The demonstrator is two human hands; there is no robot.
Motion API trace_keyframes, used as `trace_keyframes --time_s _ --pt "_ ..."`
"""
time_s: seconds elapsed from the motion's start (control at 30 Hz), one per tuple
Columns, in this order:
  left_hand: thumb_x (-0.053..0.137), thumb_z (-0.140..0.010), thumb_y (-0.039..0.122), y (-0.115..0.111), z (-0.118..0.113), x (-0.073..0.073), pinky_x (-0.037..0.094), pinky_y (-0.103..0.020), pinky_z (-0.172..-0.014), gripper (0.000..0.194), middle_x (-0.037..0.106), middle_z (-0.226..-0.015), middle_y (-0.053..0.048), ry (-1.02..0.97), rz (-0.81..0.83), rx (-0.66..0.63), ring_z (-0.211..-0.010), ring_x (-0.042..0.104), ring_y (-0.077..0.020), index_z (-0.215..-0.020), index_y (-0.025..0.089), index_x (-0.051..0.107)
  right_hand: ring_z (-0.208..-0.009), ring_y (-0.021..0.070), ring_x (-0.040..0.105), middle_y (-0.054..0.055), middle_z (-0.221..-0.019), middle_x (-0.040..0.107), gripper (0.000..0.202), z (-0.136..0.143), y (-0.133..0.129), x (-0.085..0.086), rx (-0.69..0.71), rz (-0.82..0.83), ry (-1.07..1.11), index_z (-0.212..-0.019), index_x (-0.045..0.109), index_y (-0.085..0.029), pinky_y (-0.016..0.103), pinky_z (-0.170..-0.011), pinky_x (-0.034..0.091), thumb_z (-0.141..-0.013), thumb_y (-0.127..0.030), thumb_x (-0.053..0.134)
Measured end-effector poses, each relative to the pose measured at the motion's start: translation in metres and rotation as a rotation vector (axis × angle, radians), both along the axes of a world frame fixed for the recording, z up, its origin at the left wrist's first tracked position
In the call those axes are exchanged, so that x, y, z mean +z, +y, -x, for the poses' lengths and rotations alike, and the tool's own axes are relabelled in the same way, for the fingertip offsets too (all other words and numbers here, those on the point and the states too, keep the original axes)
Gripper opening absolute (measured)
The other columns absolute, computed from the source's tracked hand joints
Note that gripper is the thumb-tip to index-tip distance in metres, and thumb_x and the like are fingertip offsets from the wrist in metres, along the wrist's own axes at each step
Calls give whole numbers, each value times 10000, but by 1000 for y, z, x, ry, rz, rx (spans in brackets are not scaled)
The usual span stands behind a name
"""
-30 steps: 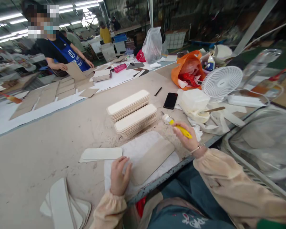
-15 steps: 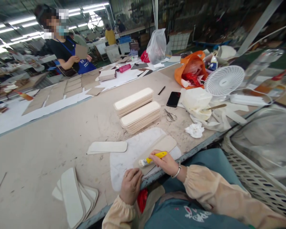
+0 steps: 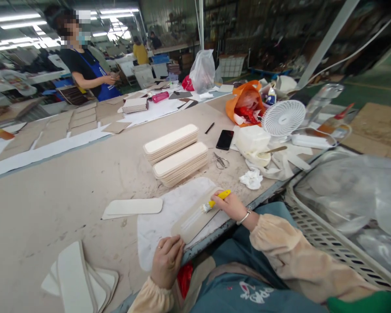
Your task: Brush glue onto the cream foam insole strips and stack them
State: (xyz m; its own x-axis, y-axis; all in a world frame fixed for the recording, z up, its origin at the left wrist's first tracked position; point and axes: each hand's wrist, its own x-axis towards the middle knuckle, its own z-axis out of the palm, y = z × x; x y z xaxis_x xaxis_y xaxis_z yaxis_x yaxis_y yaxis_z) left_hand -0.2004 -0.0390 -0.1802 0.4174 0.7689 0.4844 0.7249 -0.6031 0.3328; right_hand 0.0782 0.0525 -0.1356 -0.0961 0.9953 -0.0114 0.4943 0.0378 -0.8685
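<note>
A long, beige-topped bench (image 3: 74, 191) is running across the view, its surface showing dark scuffs and smudges. Near its front edge, a white sheet (image 3: 150, 230) is lying under a round-cornered beige panel (image 3: 190, 228), which is carrying a whitish wet-looking streak. The right hand (image 3: 233, 206) is gripping a yellow-handled brush (image 3: 220, 198), its bristles meeting the panel. The left hand (image 3: 167, 261) is resting at the panel's near-left end, fingers close together; whether it is pinching the edge cannot be told.

Beyond the sheet, two neat stacks of rounded strips (image 3: 180, 167) are standing side by side. Loose pale strips (image 3: 133, 207) are overlapping to the left, and longer boards (image 3: 76, 274) are fanning out in the lower-left corner. Scissors (image 3: 222, 162), a crumpled tissue (image 3: 251, 179), a smartphone (image 3: 225, 139) and a white fan (image 3: 284, 118) are occupying the right side, with an orange bag (image 3: 237, 108) sagging open behind. A plastic basket (image 3: 319, 234) is standing just beside the bench.

Across the white-covered far side, where brown panels (image 3: 54, 132) are lying in rows, a co-worker in a blue apron (image 3: 99, 76) is standing. Tube lights (image 3: 16, 21) are glowing overhead, and shelving at the back is fading into gloom.
</note>
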Motion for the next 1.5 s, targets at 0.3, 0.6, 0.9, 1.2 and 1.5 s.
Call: trace_keyframes --time_s 0.3,0.6,0.9,1.2,1.5 --pt "569 -825 128 1 1 -1 490 -341 -793 184 688 -963 -58 36 -12 -13 -853 602 -178 -947 212 679 -597 165 566 14 -629 613 308 -52 19 4 -149 -125 -281 -738 610 -203 260 -581 391 -843 -402 400" --pt "555 -833 144 -1 -1 0 499 -352 -785 169 690 -955 -66 20 39 0 -827 605 -167 -941 201 671 -484 112 460 -49 -519 473 257 18 -32 9 82 53 222 -796 568 -202 224 -509 381 -890 -401 435" --pt "547 -833 140 -1 -1 2 494 -356 -784 180 690 -962 -63 20 43 -10 -830 609 -166 -944 211 670 -471 105 440 -55 -508 471 183 46 -36 -16 157 105 211 -743 575 -204 214 -475 374 -839 -327 480" --pt "581 -814 123 1 0 3 481 -332 -806 168 687 -960 -50 31 12 -19 -851 592 -164 -922 212 675 -502 141 504 -27 -511 518 253 -31 -5 2 -31 11 -31 -720 586 -199 250 -508 389 -832 -380 450" --pt "583 -814 129 3 -2 2 483 -336 -780 149 681 -942 -55 13 -3 -25 -833 580 -175 -901 206 676 -675 172 607 38 -735 654 258 -58 -1 18 -41 -274 -419 -825 615 -201 272 -652 425 -895 -337 408"
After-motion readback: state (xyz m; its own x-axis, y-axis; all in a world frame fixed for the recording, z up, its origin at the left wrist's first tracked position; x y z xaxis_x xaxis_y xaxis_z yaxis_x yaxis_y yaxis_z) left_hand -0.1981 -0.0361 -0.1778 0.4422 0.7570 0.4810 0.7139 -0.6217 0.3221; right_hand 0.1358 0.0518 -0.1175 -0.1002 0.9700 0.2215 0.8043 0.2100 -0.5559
